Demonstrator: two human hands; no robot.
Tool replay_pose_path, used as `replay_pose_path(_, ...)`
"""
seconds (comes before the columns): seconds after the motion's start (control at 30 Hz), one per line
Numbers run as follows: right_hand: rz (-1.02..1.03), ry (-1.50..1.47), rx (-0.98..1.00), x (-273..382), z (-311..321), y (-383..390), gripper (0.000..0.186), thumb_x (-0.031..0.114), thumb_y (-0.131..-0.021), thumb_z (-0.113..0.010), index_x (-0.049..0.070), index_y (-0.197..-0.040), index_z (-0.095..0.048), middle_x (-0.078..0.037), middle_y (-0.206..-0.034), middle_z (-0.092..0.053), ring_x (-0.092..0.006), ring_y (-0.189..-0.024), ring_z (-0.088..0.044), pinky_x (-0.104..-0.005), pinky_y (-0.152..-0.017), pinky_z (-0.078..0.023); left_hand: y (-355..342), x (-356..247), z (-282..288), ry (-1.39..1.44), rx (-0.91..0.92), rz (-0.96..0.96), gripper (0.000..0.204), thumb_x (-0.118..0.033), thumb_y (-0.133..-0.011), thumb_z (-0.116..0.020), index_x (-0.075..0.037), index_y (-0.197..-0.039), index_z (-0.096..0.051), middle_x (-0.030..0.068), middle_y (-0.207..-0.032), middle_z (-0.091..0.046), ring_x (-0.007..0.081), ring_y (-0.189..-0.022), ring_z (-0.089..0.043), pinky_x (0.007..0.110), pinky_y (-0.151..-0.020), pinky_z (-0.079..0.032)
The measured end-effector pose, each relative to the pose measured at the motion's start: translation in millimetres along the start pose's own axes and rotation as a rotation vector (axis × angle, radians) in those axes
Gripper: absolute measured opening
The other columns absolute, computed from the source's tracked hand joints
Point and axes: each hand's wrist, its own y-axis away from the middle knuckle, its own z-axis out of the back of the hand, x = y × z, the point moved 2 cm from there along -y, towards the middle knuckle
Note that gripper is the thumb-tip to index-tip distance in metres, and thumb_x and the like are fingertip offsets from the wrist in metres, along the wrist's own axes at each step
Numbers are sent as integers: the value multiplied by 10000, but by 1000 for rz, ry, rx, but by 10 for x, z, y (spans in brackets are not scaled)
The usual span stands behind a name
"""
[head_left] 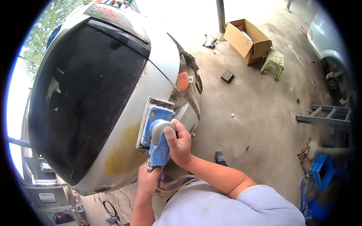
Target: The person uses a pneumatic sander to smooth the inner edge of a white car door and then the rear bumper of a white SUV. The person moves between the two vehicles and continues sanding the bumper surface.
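Note:
A blue and grey power sander (160, 141) with a flat rectangular pad lies against the white car's body panel (152, 81), beside a yellowish filler patch (122, 152). My right hand (180, 145) wraps round the sander's rounded grey head, thumb on top. Lower down, my left hand (148, 176) is closed round the handle's end, by a metal fitting and the hose (179, 182). Most of the pad's underside is hidden against the panel. The dark rear window (88, 90) of the car is left of the tool.
An open cardboard box (247, 43) and a green stool (273, 64) stand at the far right. A dark block (227, 76) lies on the concrete floor. Along the right are a grey ladder (326, 115), a blue metal frame (320, 173) and another car (328, 37).

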Motion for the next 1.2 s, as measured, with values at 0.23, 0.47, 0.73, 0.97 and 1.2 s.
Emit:
replay_pose_path(0.23, 42, 272, 118, 165, -234, 314, 376, 361, -1021, -735, 4, -1041, -620, -83, -765, -606, -122, -686, -524, -311, -620, -487, 223, 352, 265, 135, 43, 42, 169, -139, -913, -700, 17, -959, -655, 93, -718, -634, 202, -570, -623, 333, -518, -485)
replay_pose_path(0.47, -61, 192, 87, 305, -160, -222, 399, 396, -1044, -701, 6, -1017, -616, 12, -795, -573, -75, -750, -475, -267, -656, -461, -72, -35, 44, 189, 149, 35, 200, -182, -923, -700, 6, -941, -636, 110, -667, -616, 221, -507, -590, 336, -483, -478)
replay_pose_path(0.73, -122, 115, 168, 209, -98, -163, 337, 380, -1086, -641, 50, -1017, -651, 84, -869, -582, -1, -783, -471, -185, -686, -413, 6, 77, 7, 186, 169, 63, 176, -156, -908, -702, -1, -968, -643, 91, -755, -641, 197, -597, -621, 339, -581, -490)
replay_pose_path(0.97, -48, 129, 165, 78, -175, 153, 358, 398, -1072, -663, 41, -1040, -648, 80, -873, -566, -13, -795, -456, -200, -686, -406, 109, 212, 128, 223, 155, 47, 140, -142, -942, -675, -13, -942, -621, 76, -695, -609, 174, -539, -585, 324, -489, -460)
replay_pose_path(1.2, -41, 42, 95, 143, -35, -144, 373, 403, -1101, -600, 39, -1039, -650, 44, -927, -630, -26, -832, -526, -203, -735, -450, -94, -55, -31, 85, 188, 71, 195, -221, -985, -679, -39, -940, -626, 37, -673, -585, 122, -513, -535, 304, -457, -416)
